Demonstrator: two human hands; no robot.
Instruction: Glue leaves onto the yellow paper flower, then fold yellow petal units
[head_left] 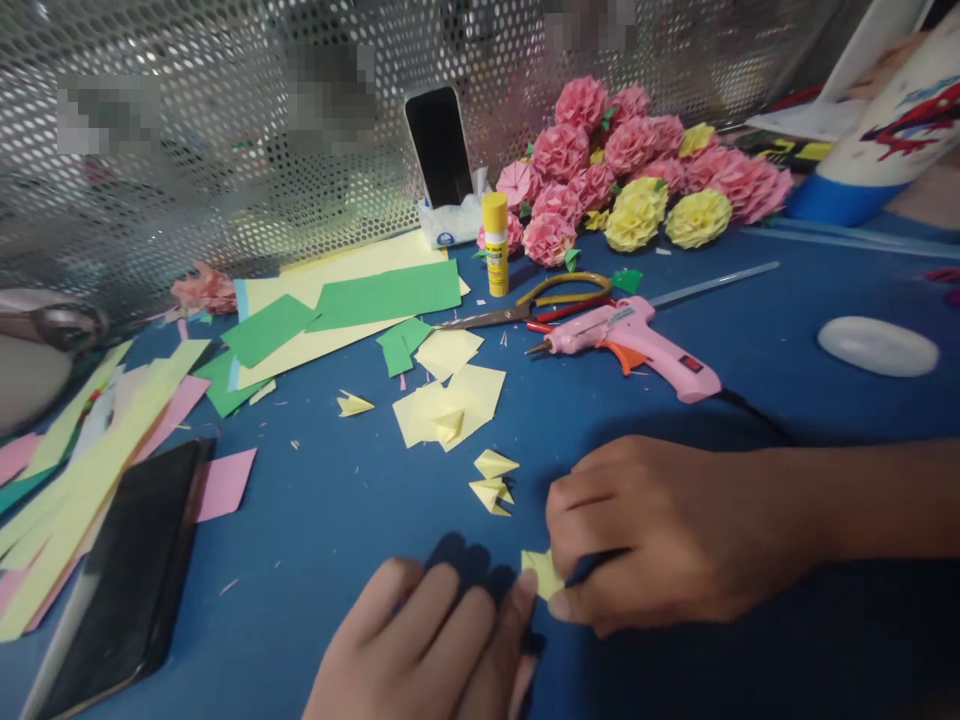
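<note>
A small folded yellow paper piece lies on the blue table near the front edge. My right hand pinches its right side with thumb and curled fingers. From below, my left hand presses a fingertip on its left edge, the other fingers curled together. Just above them lie folded yellow pieces. A stack of yellow paper squares sits further back.
A pink glue gun, scissors and a yellow glue stick lie mid-table. Pink and yellow paper flowers are piled at the back right. Green and yellow sheets lie at the left, a black phone at the front left.
</note>
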